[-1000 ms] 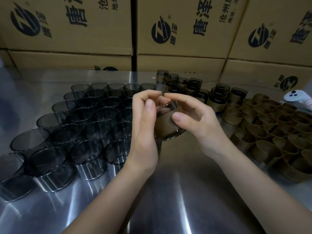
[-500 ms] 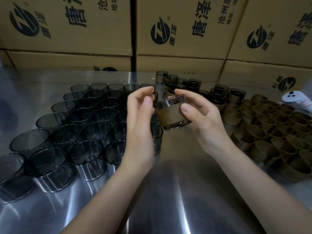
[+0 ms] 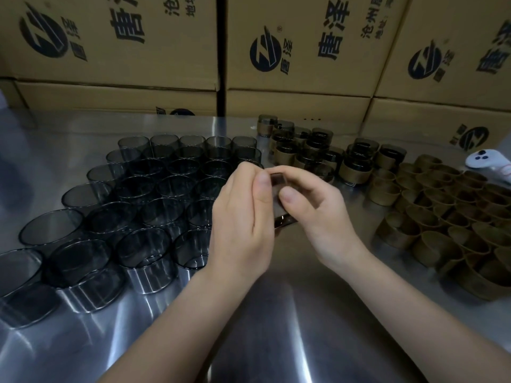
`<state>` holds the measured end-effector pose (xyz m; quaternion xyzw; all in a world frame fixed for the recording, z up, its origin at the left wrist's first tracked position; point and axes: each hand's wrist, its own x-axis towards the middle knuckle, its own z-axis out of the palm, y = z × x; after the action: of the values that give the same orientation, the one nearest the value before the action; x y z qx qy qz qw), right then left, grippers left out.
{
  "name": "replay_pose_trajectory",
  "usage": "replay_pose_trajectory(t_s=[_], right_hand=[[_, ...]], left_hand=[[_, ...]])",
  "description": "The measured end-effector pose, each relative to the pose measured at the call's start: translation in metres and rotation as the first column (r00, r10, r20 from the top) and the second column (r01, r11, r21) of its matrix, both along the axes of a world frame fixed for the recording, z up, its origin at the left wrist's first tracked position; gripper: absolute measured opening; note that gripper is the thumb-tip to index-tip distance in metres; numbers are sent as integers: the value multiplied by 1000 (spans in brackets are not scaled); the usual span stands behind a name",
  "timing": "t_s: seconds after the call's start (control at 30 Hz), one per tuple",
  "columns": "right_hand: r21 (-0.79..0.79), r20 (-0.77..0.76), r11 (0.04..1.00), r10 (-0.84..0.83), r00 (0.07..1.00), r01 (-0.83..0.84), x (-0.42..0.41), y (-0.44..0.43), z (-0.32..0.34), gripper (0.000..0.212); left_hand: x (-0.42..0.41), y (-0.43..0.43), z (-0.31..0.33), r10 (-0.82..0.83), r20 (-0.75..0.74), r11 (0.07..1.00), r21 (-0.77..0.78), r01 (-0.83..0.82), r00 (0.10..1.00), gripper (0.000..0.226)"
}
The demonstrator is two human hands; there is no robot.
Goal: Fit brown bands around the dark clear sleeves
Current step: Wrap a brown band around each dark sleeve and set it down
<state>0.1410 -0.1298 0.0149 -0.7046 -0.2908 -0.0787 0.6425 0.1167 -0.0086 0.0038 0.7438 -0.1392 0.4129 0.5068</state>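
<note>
Over on the left there's the big cluster of bare dark sleeves (image 3: pixel 143 217) standing on the steel surface (image 3: pixel 276 313), so plenty still to do. In the middle, the left hand (image 3: pixel 240 225) has come back onto the held sleeve (image 3: pixel 284 220). Half a second ago it was hanging loose beside it while the right hand (image 3: pixel 318 214) showed the piece off alone. Now both sets of fingers are clamped on it, thumbs side by side pressing the brown band (image 3: pixel 275 201), and the whole thing sits lower, just above the surface. Looks to me like the band wasn't seated right and is getting a final squeeze or twist, so this one isn't finished yet. Far right of centre is the done pile (image 3: pixel 356 167), then loose bands (image 3: pixel 442 217), and a white controller (image 3: pixel 486 161).
</note>
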Motion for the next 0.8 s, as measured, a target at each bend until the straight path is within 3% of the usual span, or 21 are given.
replay_pose_trajectory(t_s=[0.23, 0.8], right_hand=[[-12, 91, 999, 34, 995, -33, -6, -2, 6, 39], [-43, 128, 998, 42, 991, -37, -11, -3, 12, 42]], left_hand=[[-3, 1, 2, 6, 57, 1000, 1, -6, 998, 38], [-5, 5, 6, 16, 99, 997, 67, -23, 995, 31]])
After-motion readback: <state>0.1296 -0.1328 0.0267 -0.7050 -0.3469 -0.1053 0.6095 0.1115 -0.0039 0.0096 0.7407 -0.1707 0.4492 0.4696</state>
